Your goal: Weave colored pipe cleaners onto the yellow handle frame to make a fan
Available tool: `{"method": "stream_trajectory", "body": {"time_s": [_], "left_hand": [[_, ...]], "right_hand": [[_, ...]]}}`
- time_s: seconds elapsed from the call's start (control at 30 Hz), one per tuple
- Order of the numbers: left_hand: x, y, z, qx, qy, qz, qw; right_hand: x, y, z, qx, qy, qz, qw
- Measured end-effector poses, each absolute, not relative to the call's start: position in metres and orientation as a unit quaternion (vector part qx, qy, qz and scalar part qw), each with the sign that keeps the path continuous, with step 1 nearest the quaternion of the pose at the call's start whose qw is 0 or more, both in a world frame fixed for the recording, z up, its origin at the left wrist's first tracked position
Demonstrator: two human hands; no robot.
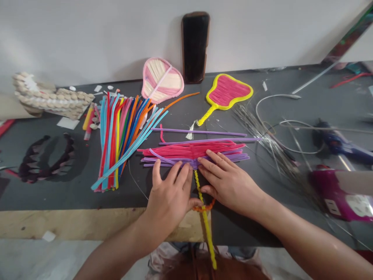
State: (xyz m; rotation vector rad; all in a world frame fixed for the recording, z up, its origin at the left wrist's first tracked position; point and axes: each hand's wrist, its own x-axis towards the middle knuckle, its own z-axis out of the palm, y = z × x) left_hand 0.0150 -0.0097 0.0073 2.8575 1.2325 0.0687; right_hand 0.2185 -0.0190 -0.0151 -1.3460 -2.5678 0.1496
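Our left hand (pixel 171 190) and right hand (pixel 233 182) are unclenched, both touching the purple pipe cleaners (pixel 239 157). We see these on the surface (pixel 247 231) beside the pink pipe cleaners (pixel 190 149), near the twisted yellow stem (pixel 207 225).

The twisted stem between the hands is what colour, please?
The stem is yellow, best seen in the head view.

Phone (pixel 195 47) upright against pale wall (pixel 101 35).

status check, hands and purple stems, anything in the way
Left hand and right hand open, both against purple stems. Pink stems bundled just beyond. Orange strand crosses yellow twist near left hand; no clear obstruction.
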Motion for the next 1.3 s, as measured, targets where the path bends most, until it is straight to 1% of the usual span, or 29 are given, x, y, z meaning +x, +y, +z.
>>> {"method": "stream_trajectory", "body": {"time_s": [0.17, 0.3, 0.5, 0.6, 0.93, 1.07, 1.17, 1.3], "left_hand": [[0.015, -0.007, 0.008, 0.921, 0.389, 0.022, 0.020], [0.011, 0.000, 0.009, 0.925, 0.380, 0.013, 0.023], [0.005, 0.011, 0.011, 0.933, 0.359, 0.011, -0.003], [0.004, 0.010, 0.009, 0.928, 0.372, 0.006, -0.015], [0.004, 0.004, -0.003, 0.925, 0.378, -0.037, 0.011], [0.007, 0.004, 0.001, 0.921, 0.388, -0.043, 0.003], [0.009, 0.004, 0.006, 0.920, 0.392, -0.024, -0.006], [0.007, 0.010, 0.014, 0.915, 0.402, 0.040, -0.011]], "right_hand": [[0.217, -0.018, -0.014, -0.458, -0.880, 0.054, 0.113], [0.218, -0.017, -0.014, -0.461, -0.876, 0.059, 0.125], [0.220, -0.016, -0.016, -0.458, -0.874, 0.065, 0.147], [0.219, -0.016, -0.016, -0.457, -0.876, 0.059, 0.141], [0.215, -0.016, -0.017, -0.468, -0.875, 0.054, 0.113], [0.216, -0.016, -0.019, -0.462, -0.877, 0.035, 0.124], [0.219, -0.016, -0.023, -0.452, -0.880, 0.016, 0.147], [0.221, -0.015, -0.027, -0.433, -0.882, 0.001, 0.186]]}}
